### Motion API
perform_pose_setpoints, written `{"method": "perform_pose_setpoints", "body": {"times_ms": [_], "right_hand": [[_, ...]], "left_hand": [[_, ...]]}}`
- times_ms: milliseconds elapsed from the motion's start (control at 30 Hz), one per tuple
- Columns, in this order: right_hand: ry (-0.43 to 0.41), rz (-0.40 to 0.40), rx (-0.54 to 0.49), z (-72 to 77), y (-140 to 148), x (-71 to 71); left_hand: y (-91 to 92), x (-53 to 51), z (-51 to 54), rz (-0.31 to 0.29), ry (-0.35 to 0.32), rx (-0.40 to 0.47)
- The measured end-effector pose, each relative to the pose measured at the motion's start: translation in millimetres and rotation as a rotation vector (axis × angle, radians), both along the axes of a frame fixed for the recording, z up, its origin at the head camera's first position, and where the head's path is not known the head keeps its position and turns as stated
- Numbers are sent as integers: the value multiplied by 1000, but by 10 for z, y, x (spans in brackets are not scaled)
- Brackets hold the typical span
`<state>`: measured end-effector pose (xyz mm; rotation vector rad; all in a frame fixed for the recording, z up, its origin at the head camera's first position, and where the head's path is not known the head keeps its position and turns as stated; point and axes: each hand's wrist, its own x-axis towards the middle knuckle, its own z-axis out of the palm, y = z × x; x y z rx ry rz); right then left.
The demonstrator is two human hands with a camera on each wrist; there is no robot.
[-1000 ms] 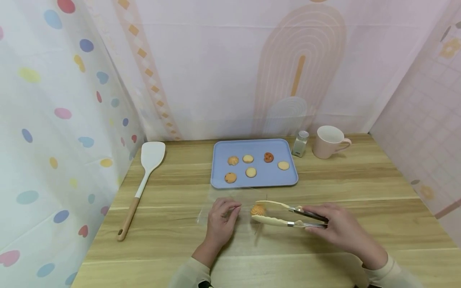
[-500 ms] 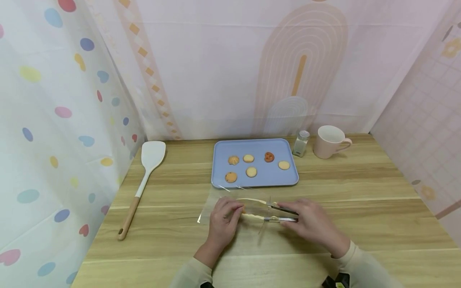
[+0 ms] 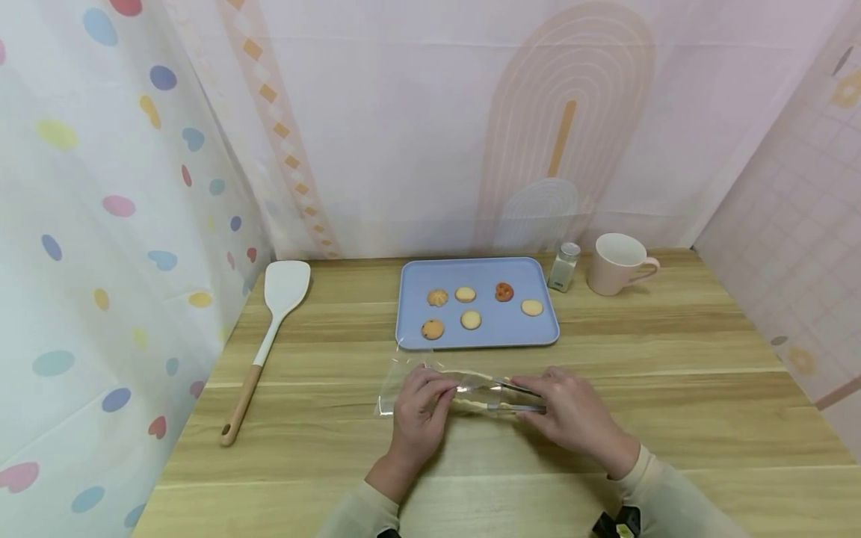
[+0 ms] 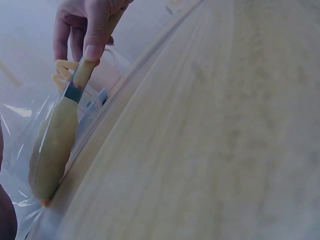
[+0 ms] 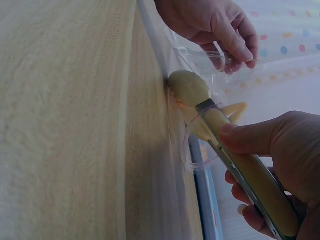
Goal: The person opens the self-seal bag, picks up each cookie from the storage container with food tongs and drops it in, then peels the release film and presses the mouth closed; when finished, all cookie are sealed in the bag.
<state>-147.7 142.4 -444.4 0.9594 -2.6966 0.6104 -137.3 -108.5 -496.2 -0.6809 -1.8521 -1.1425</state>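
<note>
My left hand point(image 3: 418, 412) pinches the clear plastic bag point(image 3: 390, 390) by its upper side, just in front of the tray. From the right, my right hand point(image 3: 575, 415) grips a pair of cream-tipped tongs point(image 3: 472, 404) by the metal handles. In the right wrist view the tongs point(image 5: 242, 167) pass through the round mouth of the bag point(image 5: 186, 159), with their tips inside. Only an orange-brown sliver of a cookie point(image 4: 45, 202) shows at the tips in the left wrist view; the rest is hidden by the tongs.
A blue tray point(image 3: 494, 338) with several cookies stands behind the hands. A glass shaker point(image 3: 563, 267) and a pink mug point(image 3: 615, 267) stand at its right. A white spatula point(image 3: 285, 288) with a wooden handle lies at the left. Curtains border the wooden table.
My right hand has moved left, carrying the tongs and the swirled cookie into the bag. My left hand stays nearly in place, and the bag's film has lifted.
</note>
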Motion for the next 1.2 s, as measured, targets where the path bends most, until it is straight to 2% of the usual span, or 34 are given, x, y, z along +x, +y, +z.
{"method": "perform_pose_setpoints", "body": {"times_ms": [267,667,900,1200], "right_hand": [[36,-18,-21,7,-41,27],[8,27,-20,-9,-134,24],[-21,22,-37,1,-69,44],[-25,33,-34,45,120,74]], "left_hand": [[-5,-5,19,5,0,-5],[3,2,-1,-32,-86,14],[-26,-3,-46,-15,-148,8],[-24,-3,-32,-31,-133,5]]}}
